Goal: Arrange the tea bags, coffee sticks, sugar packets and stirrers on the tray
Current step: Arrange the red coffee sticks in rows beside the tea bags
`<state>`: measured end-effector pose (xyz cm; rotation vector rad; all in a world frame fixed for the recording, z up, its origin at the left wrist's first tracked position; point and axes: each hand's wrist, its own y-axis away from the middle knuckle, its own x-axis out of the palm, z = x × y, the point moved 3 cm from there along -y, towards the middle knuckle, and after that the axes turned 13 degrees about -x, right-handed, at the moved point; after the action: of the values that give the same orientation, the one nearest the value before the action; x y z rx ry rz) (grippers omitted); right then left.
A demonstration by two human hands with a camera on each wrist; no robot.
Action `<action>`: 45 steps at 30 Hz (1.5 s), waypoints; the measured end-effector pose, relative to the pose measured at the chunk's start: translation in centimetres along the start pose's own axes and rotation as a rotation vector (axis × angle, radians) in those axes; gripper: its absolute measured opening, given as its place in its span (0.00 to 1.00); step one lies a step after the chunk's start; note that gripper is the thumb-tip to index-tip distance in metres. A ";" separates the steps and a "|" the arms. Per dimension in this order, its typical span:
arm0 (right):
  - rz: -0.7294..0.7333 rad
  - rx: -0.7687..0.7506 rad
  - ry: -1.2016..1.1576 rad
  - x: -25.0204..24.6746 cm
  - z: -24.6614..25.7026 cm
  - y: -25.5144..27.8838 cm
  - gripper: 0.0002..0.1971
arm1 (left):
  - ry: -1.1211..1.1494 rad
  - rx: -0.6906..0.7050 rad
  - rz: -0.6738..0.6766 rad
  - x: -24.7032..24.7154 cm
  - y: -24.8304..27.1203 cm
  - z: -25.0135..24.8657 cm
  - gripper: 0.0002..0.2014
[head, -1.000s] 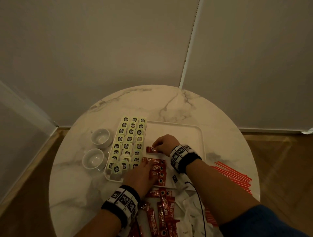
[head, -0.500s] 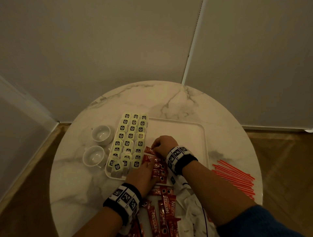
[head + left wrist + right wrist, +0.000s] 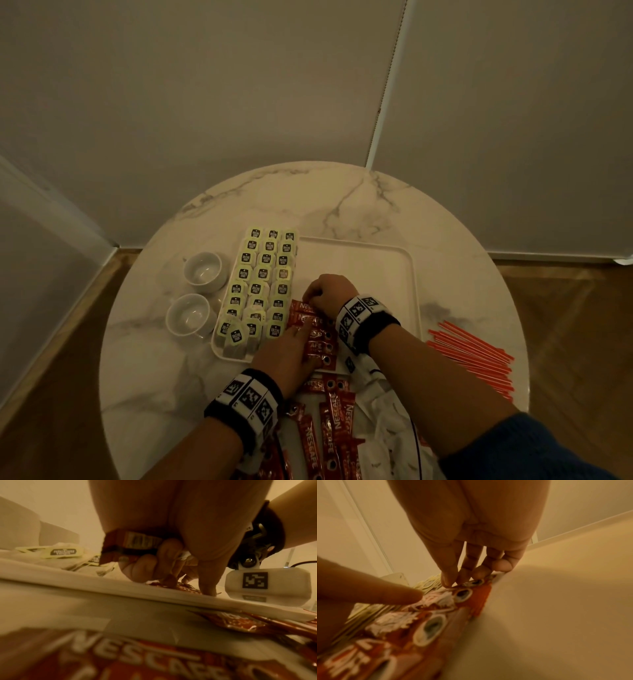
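A white tray (image 3: 394, 274) lies on the round marble table. Several green-tagged tea bags (image 3: 263, 274) fill its left side in rows. Beside them, red coffee sticks (image 3: 317, 337) lie stacked in a column. My right hand (image 3: 323, 291) pinches the far stick of that column (image 3: 471, 586) at its end, thumb and fingertips (image 3: 447, 580) down on it. My left hand (image 3: 291, 353) grips a small bundle of coffee sticks (image 3: 130, 545) in its curled fingers, one finger (image 3: 388, 595) reaching onto the column. Orange stirrers (image 3: 472, 354) lie on the table right of the tray.
Two white cups (image 3: 202, 267) (image 3: 188, 315) stand left of the tray. Loose coffee sticks (image 3: 329, 431) and white packets (image 3: 380, 401) are heaped at the table's near edge under my arms. The tray's right half (image 3: 359, 260) is bare. A wall stands close behind the table.
My right hand has brought its stick down onto the far end of the column, closer to the other sticks. My left hand has stayed on the column.
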<state>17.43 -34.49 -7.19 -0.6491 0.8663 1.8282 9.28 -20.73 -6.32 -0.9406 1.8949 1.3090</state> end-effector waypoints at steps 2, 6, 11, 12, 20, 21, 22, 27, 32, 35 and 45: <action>-0.037 0.019 -0.046 0.0 -0.2 0.1 0.11 | 0.052 0.002 -0.008 -0.3 0.2 0.1 0.36; -0.193 0.061 -0.192 -1.4 -0.7 0.9 0.10 | 0.319 0.004 -0.084 -1.7 0.5 0.1 0.18; -0.332 0.037 -0.521 -3.9 0.4 3.8 0.10 | 0.937 -0.026 -0.066 -4.4 0.5 -0.2 0.14; -0.316 0.019 -0.607 -4.1 1.1 4.6 0.10 | 0.972 0.021 -0.122 -5.1 0.6 -0.5 0.16; -0.019 -0.193 -0.978 -4.0 5.8 9.3 0.06 | 1.223 0.165 -0.048 -7.2 1.4 -3.4 0.20; -0.042 -0.181 -0.962 -4.1 5.7 9.5 0.06 | 1.246 0.155 -0.030 -7.0 1.3 -3.4 0.19; -0.080 -0.165 -0.932 -4.3 5.6 9.7 0.06 | 1.267 0.122 -0.009 -6.7 1.2 -3.3 0.19; -0.437 -0.231 -0.370 -5.2 4.3 10.0 0.06 | 1.516 -0.116 0.102 -5.7 0.9 -2.4 0.20; -0.426 -0.403 -0.153 -5.4 4.6 10.0 0.20 | 1.582 -0.094 0.121 -5.8 1.1 -2.0 0.04; -0.368 -0.281 -0.493 -5.4 3.9 10.2 0.23 | 1.509 -0.087 0.018 -6.1 1.1 -1.5 0.04; -0.395 -0.161 -0.544 -5.8 3.1 9.7 0.16 | 1.175 -0.047 -0.064 -6.1 1.0 -1.4 0.04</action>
<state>10.54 -37.85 1.67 -0.3549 0.2123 1.6003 11.58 -20.65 -0.44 -2.0618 2.5855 0.7607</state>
